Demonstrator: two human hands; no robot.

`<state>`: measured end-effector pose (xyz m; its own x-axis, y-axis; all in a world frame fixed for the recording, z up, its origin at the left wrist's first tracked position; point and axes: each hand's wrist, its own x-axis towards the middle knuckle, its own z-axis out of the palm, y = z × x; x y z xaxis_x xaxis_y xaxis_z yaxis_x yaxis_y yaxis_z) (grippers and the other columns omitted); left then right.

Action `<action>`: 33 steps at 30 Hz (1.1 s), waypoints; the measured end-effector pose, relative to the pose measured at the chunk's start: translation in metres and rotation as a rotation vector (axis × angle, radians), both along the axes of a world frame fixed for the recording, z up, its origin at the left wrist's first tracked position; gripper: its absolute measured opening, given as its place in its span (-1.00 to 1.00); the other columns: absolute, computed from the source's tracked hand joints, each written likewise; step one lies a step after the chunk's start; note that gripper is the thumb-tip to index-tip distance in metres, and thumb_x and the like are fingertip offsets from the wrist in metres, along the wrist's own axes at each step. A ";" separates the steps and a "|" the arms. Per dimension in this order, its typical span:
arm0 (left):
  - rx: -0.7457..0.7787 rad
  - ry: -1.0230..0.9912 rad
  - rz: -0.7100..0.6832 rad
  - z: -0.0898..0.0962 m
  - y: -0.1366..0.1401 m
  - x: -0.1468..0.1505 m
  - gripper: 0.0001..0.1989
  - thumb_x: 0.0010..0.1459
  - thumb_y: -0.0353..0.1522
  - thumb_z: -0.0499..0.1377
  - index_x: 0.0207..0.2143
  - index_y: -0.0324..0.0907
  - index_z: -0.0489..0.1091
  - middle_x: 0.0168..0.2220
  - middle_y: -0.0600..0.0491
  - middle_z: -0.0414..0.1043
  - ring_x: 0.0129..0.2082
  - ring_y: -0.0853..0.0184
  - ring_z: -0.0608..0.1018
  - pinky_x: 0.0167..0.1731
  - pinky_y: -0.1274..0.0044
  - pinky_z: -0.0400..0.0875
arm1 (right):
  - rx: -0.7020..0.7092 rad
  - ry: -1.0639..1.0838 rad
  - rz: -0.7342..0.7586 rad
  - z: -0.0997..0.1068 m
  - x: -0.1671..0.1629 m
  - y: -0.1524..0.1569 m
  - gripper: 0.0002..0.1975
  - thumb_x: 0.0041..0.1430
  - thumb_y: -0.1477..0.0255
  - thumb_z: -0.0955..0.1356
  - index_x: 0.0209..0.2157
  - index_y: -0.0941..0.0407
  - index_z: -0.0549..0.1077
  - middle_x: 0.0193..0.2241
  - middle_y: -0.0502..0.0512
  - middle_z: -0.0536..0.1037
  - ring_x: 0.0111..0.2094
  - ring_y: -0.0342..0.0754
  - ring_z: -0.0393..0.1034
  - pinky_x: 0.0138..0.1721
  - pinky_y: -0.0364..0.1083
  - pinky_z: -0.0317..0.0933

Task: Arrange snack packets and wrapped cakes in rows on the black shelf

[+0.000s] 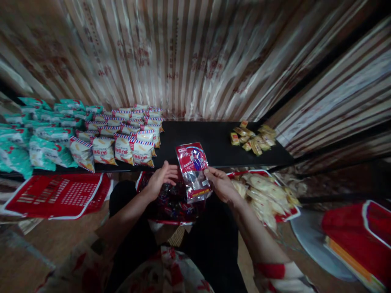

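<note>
Packet point(193, 171) in red and purple, its lower part see-through, is pinched at the right edge between the thumb and fingers of the right hand point(222, 184). The left hand point(160, 181) is open, fingers spread, just beside the packet's other edge; from here I can't tell whether a fingertip touches it. So the 2 hands are apart, with the packet between them, its top leaning a little left.

It's held up in front of the black desk point(201, 134), over a red basket point(181, 223) of dark packets between the person's legs. On the left of the desk stand rows of white bags point(142, 152) with striped tops, and beside them green bags point(53, 152). Small yellow packets point(258, 143) lie in a loose heap towards the right end. Below those, pale packets point(264, 193) fill another basket, and a patterned curtain point(183, 61) hangs behind everything.
</note>
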<state>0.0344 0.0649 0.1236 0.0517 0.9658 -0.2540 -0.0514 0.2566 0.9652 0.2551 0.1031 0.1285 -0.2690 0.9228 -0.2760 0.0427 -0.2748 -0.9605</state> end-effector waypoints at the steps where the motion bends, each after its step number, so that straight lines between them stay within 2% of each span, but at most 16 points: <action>1: 0.019 -0.087 0.013 -0.001 0.002 0.008 -0.36 0.18 0.06 -0.14 -0.12 -0.30 0.39 -0.21 -0.14 0.50 -0.25 0.26 0.53 -0.45 0.56 0.44 | -0.022 0.039 -0.027 0.001 -0.003 0.004 -0.59 -0.17 0.05 0.44 -0.48 0.12 0.44 -0.59 -0.04 0.49 -0.60 -0.17 0.30 -0.51 -0.17 0.21; 3: 0.043 -0.078 0.033 -0.005 0.010 0.023 -0.54 0.06 -0.04 0.13 -0.21 -0.25 0.41 -0.28 -0.06 0.51 -0.33 0.32 0.52 -0.55 0.63 0.36 | -0.057 0.082 -0.033 0.001 -0.012 0.012 -0.60 -0.19 0.06 0.45 -0.48 0.11 0.43 -0.59 -0.02 0.50 -0.58 -0.15 0.32 -0.49 -0.16 0.24; 4: 0.018 -0.038 0.079 -0.007 0.017 0.030 -0.64 0.05 -0.12 0.17 -0.27 -0.25 0.41 -0.36 -0.01 0.51 -0.41 0.36 0.51 -0.60 0.65 0.32 | -0.070 0.094 -0.027 0.000 -0.016 0.018 -0.60 -0.19 0.07 0.45 -0.47 0.11 0.43 -0.58 -0.01 0.51 -0.57 -0.14 0.34 -0.47 -0.15 0.25; 7: -0.081 0.095 0.235 -0.011 0.054 0.043 -0.82 0.15 -0.32 0.07 -0.29 -0.22 0.40 -0.40 0.03 0.51 -0.44 0.38 0.53 -0.52 0.61 0.37 | -0.079 0.094 -0.037 -0.009 -0.027 0.047 -0.58 -0.20 0.07 0.45 -0.40 0.11 0.44 -0.56 0.00 0.53 -0.55 -0.10 0.38 -0.47 -0.12 0.27; 12: -0.061 0.290 0.345 -0.009 0.131 0.043 -0.69 0.15 -0.40 0.06 -0.03 -0.24 0.32 -0.14 -0.12 0.49 -0.14 0.21 0.52 -0.15 0.40 0.40 | 0.091 -0.021 -0.233 -0.030 -0.053 0.134 -0.60 -0.24 0.13 0.45 -0.41 0.11 0.43 -0.55 0.01 0.53 -0.56 -0.10 0.36 -0.52 -0.14 0.24; 15: 0.075 0.507 0.421 -0.006 0.157 0.044 -0.45 0.11 -0.44 0.09 0.17 -0.27 0.11 0.15 -0.23 0.23 0.14 0.13 0.32 0.09 0.32 0.22 | 0.154 -0.058 -0.266 -0.035 -0.072 0.186 -0.60 -0.16 0.12 0.39 -0.33 0.12 0.42 -0.47 0.07 0.55 -0.50 -0.06 0.40 -0.49 -0.13 0.27; 17: 0.207 0.633 0.486 -0.009 0.165 0.046 -0.43 0.08 -0.45 0.10 0.17 -0.22 0.12 0.25 -0.19 0.04 0.25 0.11 0.13 0.18 0.30 0.08 | 0.230 -0.048 -0.276 -0.032 -0.082 0.213 -0.59 -0.09 0.11 0.35 -0.27 0.12 0.42 -0.43 0.08 0.56 -0.46 -0.03 0.43 -0.44 -0.10 0.31; 18: 0.250 0.624 0.500 -0.011 0.168 0.047 -0.48 0.08 -0.44 0.09 0.14 -0.19 0.18 0.25 -0.16 0.04 0.26 0.12 0.11 0.19 0.30 0.08 | 0.298 -0.041 -0.270 -0.029 -0.086 0.224 -0.60 -0.05 0.12 0.34 -0.24 0.11 0.43 -0.40 0.08 0.57 -0.42 -0.02 0.44 -0.39 -0.07 0.32; 19: 0.263 0.550 0.489 -0.014 0.172 0.047 -0.55 0.11 -0.41 0.07 0.09 -0.16 0.25 0.22 -0.14 0.12 0.24 0.13 0.16 0.16 0.30 0.14 | 0.386 -0.040 -0.253 -0.024 -0.088 0.234 -0.62 -0.01 0.14 0.33 -0.23 0.10 0.44 -0.37 0.08 0.57 -0.36 -0.01 0.45 -0.31 -0.04 0.33; 21: 0.187 0.210 0.422 -0.021 0.180 0.045 -0.64 0.20 -0.29 -0.02 0.02 -0.17 0.30 0.08 -0.15 0.31 0.10 0.17 0.36 0.02 0.33 0.33 | 0.602 -0.067 -0.187 -0.014 -0.089 0.249 -0.70 0.02 0.19 0.34 -0.26 0.07 0.49 -0.25 0.08 0.57 -0.15 0.05 0.42 -0.09 0.04 0.28; 24: -0.014 -0.433 0.384 -0.027 0.197 0.037 -0.46 0.27 -0.12 -0.28 0.07 -0.21 0.24 0.02 -0.18 0.38 -0.05 0.22 0.50 -0.15 0.38 0.46 | 0.822 -0.178 -0.044 -0.008 -0.085 0.264 -0.79 0.02 0.22 0.37 -0.40 0.04 0.56 0.01 0.07 0.46 0.14 0.09 0.18 0.14 0.10 0.05; 26: -0.062 -0.708 0.446 -0.028 0.207 0.032 -0.38 0.27 -0.09 -0.39 0.09 -0.21 0.20 0.06 -0.18 0.36 -0.04 0.23 0.50 -0.16 0.37 0.47 | 0.808 -0.241 0.039 -0.015 -0.079 0.270 -0.79 -0.01 0.20 0.40 -0.48 0.04 0.57 0.11 0.08 0.37 0.18 0.12 0.13 0.15 0.09 0.05; 28: -0.061 -0.836 0.487 -0.031 0.214 0.029 -0.38 0.27 -0.07 -0.37 0.08 -0.22 0.23 0.03 -0.16 0.39 -0.05 0.20 0.51 -0.18 0.32 0.48 | 0.731 -0.262 0.097 -0.031 -0.072 0.274 -0.77 -0.06 0.19 0.44 -0.51 0.07 0.57 0.17 0.12 0.29 0.12 0.14 0.22 0.08 0.05 0.15; 30: -0.068 -0.848 0.485 -0.038 0.220 0.030 -0.49 0.27 -0.11 -0.20 0.06 -0.21 0.26 -0.03 -0.13 0.45 -0.10 0.18 0.53 -0.21 0.31 0.49 | 0.650 -0.253 0.136 -0.050 -0.065 0.278 -0.76 -0.08 0.19 0.46 -0.51 0.09 0.58 0.22 0.14 0.20 0.06 0.14 0.31 0.01 0.01 0.24; 32: -0.095 -0.791 0.501 -0.047 0.227 0.035 -0.61 0.18 -0.30 0.04 0.07 -0.17 0.25 -0.11 -0.06 0.50 -0.19 0.24 0.57 -0.22 0.37 0.50 | 0.584 -0.226 0.171 -0.067 -0.060 0.282 -0.78 -0.09 0.22 0.46 -0.49 0.09 0.58 0.24 0.15 0.17 0.02 0.12 0.36 -0.03 -0.01 0.28; 33: -0.110 -0.754 0.526 -0.053 0.230 0.038 -0.55 0.10 -0.42 0.11 0.08 -0.15 0.24 -0.14 -0.02 0.51 -0.23 0.27 0.58 -0.23 0.40 0.50 | 0.563 -0.220 0.185 -0.073 -0.058 0.284 -0.80 -0.09 0.25 0.47 -0.47 0.09 0.58 0.22 0.15 0.19 0.01 0.11 0.37 -0.02 -0.01 0.28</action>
